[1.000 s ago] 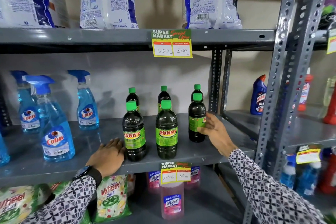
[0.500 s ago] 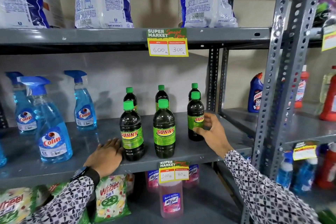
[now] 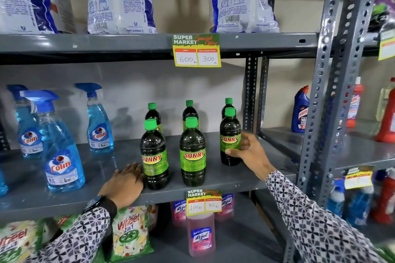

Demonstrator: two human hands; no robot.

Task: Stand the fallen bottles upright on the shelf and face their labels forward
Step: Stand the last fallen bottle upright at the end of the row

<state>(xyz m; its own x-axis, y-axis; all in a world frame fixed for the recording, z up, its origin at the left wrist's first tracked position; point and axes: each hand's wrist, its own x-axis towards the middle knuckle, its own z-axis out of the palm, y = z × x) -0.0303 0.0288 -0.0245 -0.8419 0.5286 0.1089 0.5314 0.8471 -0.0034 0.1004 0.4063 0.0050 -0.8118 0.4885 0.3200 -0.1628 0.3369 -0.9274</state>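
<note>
Your right hand grips the right front bottle, thumb across the lower front below the label and fingers wrapped around its right side. This bottle stands upright on the middle shelf, set further back than the other two front bottles, and its SUNNY label faces forward. Your left hand lies flat and open, palm down, on the shelf near its front edge, fingertips just beside the base of the left front bottle; contact between them cannot be confirmed. The left front bottle is upright, its label facing forward with a slight turn to the left. The centre front bottle is upright beside it, apart from both hands, label facing forward. Three back bottles stand upright behind the front row, each partly hidden by the bottle ahead of it; their labels are mostly out of view. All six carry green caps. Blue spray bottles stand at the left of the same shelf, well apart from the dark bottles. A price tag hangs from the shelf's front edge below the centre front bottle.
</note>
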